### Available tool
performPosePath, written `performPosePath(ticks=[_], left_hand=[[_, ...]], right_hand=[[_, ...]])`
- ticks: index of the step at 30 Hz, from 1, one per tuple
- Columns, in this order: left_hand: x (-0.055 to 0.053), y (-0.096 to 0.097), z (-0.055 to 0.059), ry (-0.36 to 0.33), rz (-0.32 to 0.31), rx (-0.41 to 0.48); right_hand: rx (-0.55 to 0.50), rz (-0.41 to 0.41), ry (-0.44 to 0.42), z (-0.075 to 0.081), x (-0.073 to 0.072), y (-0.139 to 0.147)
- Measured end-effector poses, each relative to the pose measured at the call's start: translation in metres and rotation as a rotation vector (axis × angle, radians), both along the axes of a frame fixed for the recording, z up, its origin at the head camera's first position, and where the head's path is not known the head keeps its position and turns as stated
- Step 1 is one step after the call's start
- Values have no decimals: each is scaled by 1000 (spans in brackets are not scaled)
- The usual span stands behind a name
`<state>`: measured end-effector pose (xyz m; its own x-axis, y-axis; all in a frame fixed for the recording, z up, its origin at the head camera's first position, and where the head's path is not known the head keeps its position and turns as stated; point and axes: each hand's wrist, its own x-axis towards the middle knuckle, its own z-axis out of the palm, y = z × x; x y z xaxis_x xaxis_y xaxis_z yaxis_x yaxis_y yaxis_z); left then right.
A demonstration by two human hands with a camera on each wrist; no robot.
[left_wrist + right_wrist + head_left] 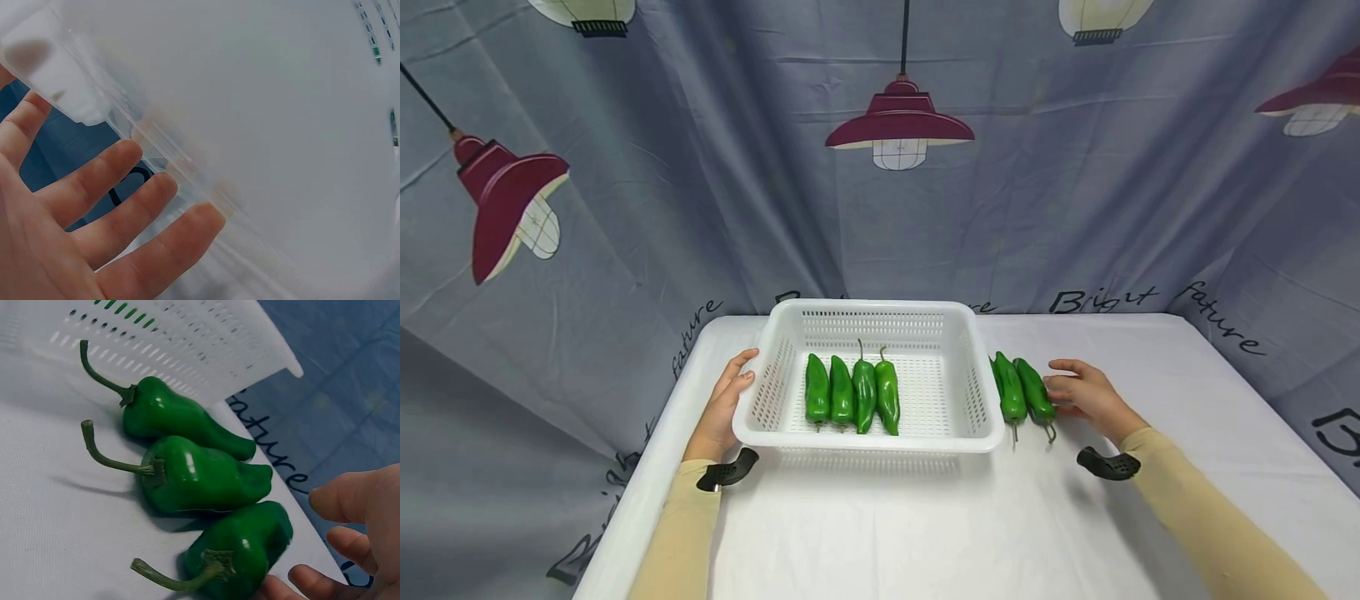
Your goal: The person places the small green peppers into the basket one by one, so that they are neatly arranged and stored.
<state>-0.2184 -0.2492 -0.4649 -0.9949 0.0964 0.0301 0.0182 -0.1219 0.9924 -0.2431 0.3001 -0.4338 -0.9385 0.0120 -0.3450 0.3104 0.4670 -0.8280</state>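
A white perforated plastic basket [868, 442] holds several green peppers [842, 392] lying side by side in its left half and middle. My left hand [718, 408] is at the basket's left side, its fingers spread and fairly straight with the fingertips right at the outer wall [206, 181]. Three more green peppers [197, 469] lie in a row on the table, to the right of the basket, their stems towards me. Just right of the outermost pepper [1033, 390] is my right hand [1090, 398], its fingers parted and holding nothing.
The table [872, 525] is covered in white cloth. Behind it hangs a grey-blue curtain [760, 192] printed with red lamps and black lettering. A black strap [727, 469] sits on the left wrist and another black strap [1108, 464] on the right.
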Motion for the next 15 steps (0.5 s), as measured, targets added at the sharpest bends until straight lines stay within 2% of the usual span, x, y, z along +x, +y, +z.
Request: performPosePath(ticks=[15], left_hand=[[1,0,0,10,-2,2]], right_hand=[[80,-31,3,-11,-5,-10]])
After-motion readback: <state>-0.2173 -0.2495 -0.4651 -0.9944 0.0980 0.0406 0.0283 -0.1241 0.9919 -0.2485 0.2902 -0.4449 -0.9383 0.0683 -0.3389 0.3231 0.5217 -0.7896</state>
